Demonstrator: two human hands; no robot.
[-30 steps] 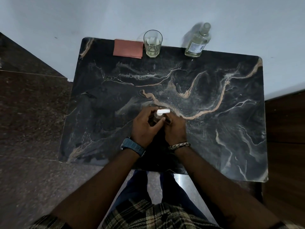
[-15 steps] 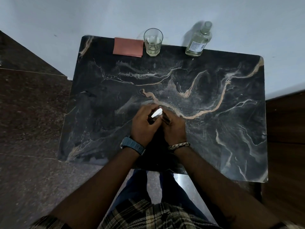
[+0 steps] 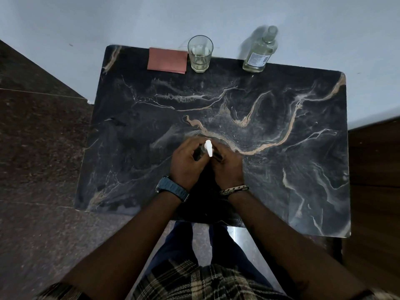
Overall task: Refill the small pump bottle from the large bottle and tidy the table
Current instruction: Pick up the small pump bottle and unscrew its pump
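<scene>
The small pump bottle stands at the middle of the black marble table, mostly hidden by both hands; only its white pump head and a bit of dark body show. My left hand grips the bottle's body. My right hand pinches the pump head from the right, whose nozzle points toward me. The large clear bottle, capped and holding pale liquid, stands at the table's far edge.
A drinking glass with a little pale liquid stands at the far edge, left of the large bottle. A reddish-brown folded cloth lies beside it. A pale wall runs behind the table; dark floor lies to the left.
The white pump head has turned: its nozzle pointed right, then diagonally, and now points toward me. Both hands stay on the small bottle in the same spot.
</scene>
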